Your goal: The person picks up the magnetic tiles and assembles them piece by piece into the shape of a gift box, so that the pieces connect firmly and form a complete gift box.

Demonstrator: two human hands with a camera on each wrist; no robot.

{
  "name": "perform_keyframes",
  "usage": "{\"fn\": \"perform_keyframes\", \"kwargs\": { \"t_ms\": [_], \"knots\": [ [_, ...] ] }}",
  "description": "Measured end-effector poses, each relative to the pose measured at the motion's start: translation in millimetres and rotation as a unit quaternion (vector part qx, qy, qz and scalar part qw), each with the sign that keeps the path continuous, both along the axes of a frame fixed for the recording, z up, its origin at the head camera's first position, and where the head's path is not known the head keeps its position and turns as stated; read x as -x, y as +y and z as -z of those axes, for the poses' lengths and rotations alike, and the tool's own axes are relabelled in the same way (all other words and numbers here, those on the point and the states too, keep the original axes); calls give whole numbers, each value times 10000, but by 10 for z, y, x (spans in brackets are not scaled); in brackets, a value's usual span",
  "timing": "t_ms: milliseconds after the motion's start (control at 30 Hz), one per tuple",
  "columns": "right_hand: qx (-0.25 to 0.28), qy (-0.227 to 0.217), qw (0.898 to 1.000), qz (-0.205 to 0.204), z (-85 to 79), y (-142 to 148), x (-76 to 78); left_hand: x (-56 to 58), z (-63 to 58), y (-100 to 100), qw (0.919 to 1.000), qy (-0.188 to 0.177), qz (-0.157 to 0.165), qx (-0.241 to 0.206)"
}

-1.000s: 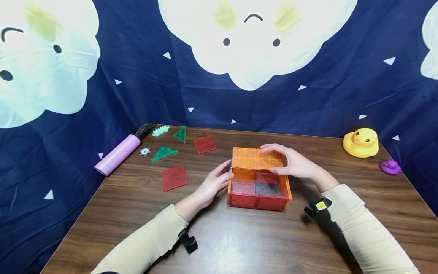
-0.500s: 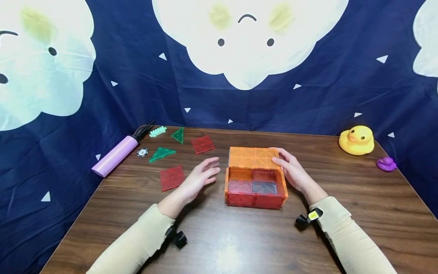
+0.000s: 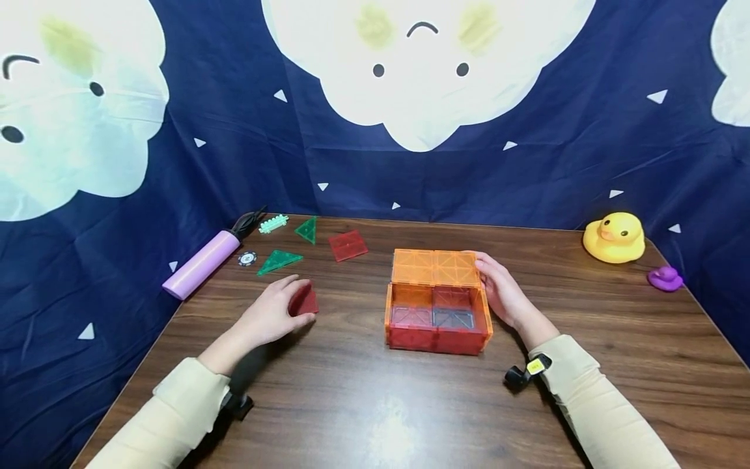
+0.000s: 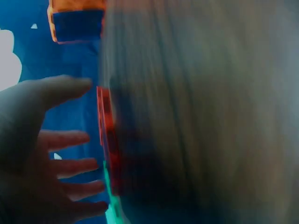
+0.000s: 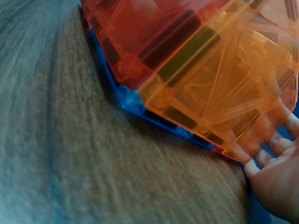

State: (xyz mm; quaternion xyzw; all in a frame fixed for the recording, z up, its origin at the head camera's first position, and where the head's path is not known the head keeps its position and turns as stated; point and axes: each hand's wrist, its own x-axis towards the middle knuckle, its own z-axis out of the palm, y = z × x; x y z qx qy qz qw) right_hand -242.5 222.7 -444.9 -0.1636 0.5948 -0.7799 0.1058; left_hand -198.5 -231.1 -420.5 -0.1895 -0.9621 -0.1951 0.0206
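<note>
A box of translucent magnetic tiles [image 3: 436,339], red in front with orange sides, stands on the table with its orange lid [image 3: 435,268] raised at the back. Inside, pinkish and dark tiles show on its floor. My right hand [image 3: 502,290] holds the box at its back right corner; in the right wrist view its fingers [image 5: 280,142] reach behind the orange side panel [image 5: 210,93]. To the left, my left hand [image 3: 272,311] reaches over a red square tile [image 3: 305,301], thumb and fingers spread apart. The left wrist view shows the fingers [image 4: 77,167] extended, near red tiles [image 4: 108,135].
Behind the left hand lie another red square tile [image 3: 348,245], two green triangle tiles [image 3: 279,261], a poker chip [image 3: 247,258] and a mint-green toy piece [image 3: 273,223]. A lilac cylinder [image 3: 202,264] lies at the left edge. A yellow duck [image 3: 614,238] and purple duck [image 3: 665,279] stand right.
My left hand has let go of the box's left side and moved left to the near red square tile. My right hand has slid from the lid's top to the box's right back corner.
</note>
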Motion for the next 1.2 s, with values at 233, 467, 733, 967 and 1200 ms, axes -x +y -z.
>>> {"fn": "perform_keyframes", "kwargs": {
  "t_ms": [233,467,733,967,1200],
  "knots": [
    [132,57,9998,-105,-6,17,7,47,-16,-52,9968,151,475,632],
    [-118,-114,9999,51,-16,-5,18,56,-126,114,9944,178,707,763],
    [-360,-233,9984,363,-21,-5,18,-69,-546,688,9864,1051,1195,416],
    [-424,-257,9981,377,-44,-17,24,-188,-791,1317,9600,1599,2296,43],
    [-240,-218,9988,371,-27,-10,16,-215,-706,1834,9383,1652,3020,315]
  ]
}}
